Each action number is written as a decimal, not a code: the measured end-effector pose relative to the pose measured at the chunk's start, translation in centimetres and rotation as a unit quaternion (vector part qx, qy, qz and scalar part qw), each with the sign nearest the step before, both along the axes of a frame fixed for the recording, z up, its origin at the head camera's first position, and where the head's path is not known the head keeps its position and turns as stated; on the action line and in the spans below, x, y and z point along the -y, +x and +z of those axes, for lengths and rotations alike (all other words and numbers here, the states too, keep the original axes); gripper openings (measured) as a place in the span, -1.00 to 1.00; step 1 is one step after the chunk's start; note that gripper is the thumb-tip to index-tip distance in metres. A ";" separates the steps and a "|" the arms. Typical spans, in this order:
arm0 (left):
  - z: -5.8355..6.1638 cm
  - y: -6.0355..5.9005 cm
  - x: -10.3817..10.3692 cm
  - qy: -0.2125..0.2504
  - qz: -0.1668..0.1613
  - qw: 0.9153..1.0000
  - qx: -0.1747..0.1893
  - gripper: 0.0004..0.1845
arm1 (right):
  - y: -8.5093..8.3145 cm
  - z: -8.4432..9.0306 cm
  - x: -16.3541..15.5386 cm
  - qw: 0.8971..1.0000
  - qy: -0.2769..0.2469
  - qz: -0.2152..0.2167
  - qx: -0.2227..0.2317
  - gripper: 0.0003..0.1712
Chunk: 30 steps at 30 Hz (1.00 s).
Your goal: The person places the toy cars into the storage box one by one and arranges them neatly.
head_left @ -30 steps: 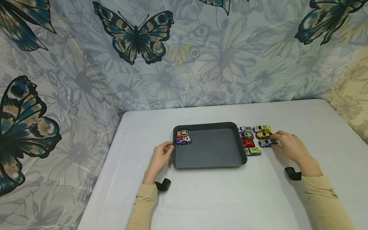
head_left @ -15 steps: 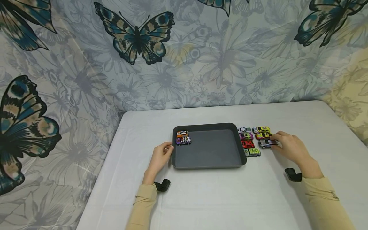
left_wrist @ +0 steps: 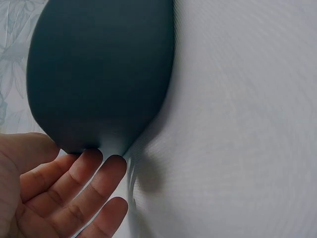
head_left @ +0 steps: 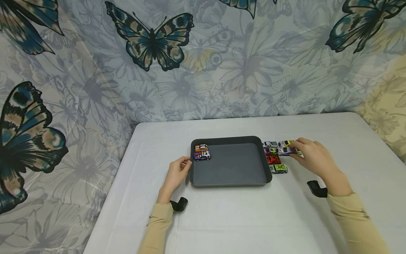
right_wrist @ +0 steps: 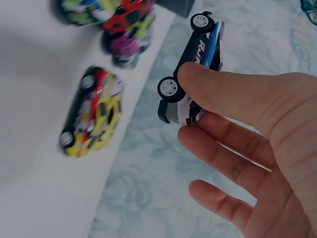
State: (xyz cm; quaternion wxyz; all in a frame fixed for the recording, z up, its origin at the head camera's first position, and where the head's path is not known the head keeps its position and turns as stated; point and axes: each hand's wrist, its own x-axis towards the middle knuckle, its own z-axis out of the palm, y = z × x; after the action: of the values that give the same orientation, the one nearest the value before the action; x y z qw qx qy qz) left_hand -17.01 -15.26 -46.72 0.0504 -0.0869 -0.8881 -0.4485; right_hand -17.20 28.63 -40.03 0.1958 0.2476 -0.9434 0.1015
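Since a second ago the right hand (head_left: 312, 158) has lifted the white-and-blue toy car (head_left: 287, 150) off the counter (head_left: 241, 218) and carried it up and toward the tray (head_left: 231, 182); it now hangs over the other cars (head_left: 275, 158) just right of the tray, pinched between thumb and fingers. Left hand (head_left: 177, 173) is unchanged, fingers relaxed and touching the tray's left edge, holding nothing. Handling guess: car looks light, rigid, hard-shelled, free-rolling wheels, so it will roll if set down on a tilt; a pinch across the body sides, as in the right wrist view (right_wrist: 193, 69), looks best, clear of the wheels. Two cars (head_left: 202, 152) already sit in the tray's far-left corner. Hard to read: the held car covers part of the row under it, so the count there is uncertain; the left wrist view shows only the tray's dark outer wall (left_wrist: 99, 69) and fingertips (left_wrist: 94, 171), and the right wrist view blurs the grounded cars.
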 end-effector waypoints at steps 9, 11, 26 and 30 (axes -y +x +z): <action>0.0 0.0 0.0 0.001 0.002 1.000 0.000 -0.75 | -0.9 1.3 3.1 0.999 -0.001 0.033 -0.009 -0.67; 0.0 0.0 0.0 0.001 0.003 1.000 0.000 -0.75 | -1.2 1.4 3.7 0.999 -0.001 0.037 -0.005 -0.68; 0.2 0.0 0.1 0.000 -0.001 1.000 0.001 -0.74 | -2.9 1.4 8.9 0.997 0.020 0.074 0.008 -0.67; 0.2 0.1 0.1 0.004 0.001 1.000 0.003 -0.75 | -3.3 1.1 10.2 0.996 0.025 0.089 0.011 -0.69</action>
State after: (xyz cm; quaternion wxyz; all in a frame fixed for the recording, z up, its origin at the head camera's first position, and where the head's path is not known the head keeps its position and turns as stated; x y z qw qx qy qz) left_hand -16.94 -15.31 -46.53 0.0482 -0.0848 -0.8865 -0.4523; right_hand -20.51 18.43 -38.90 0.1690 0.3342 -0.9221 0.0978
